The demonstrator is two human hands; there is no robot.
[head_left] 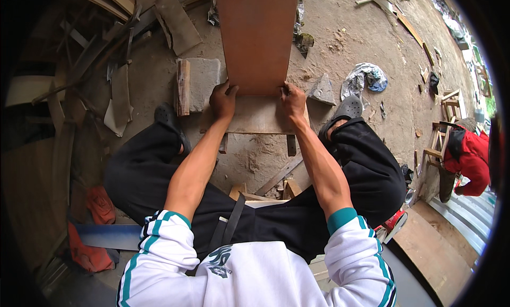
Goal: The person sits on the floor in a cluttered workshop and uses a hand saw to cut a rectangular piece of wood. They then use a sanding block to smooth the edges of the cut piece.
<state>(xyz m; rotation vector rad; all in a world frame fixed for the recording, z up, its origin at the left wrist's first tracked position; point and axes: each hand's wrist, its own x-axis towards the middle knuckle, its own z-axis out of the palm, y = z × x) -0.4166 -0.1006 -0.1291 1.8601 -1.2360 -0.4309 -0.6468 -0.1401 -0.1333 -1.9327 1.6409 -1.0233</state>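
Observation:
A long reddish-brown board (257,36) stands in front of me, its lower end resting on a low grey wooden bench (254,118). My left hand (223,101) grips the board's lower left corner. My right hand (292,101) grips its lower right corner. Both hands press against the bench top. I sit with knees apart in black trousers, dark clogs (348,107) on my feet either side of the bench.
A grey stone block (204,78) with a wood strip lies left of the bench. Scrap planks (106,46) pile up at the left. A crumpled cloth (365,77) lies on the dirt at right. A person in red (470,158) bends by wooden frames far right.

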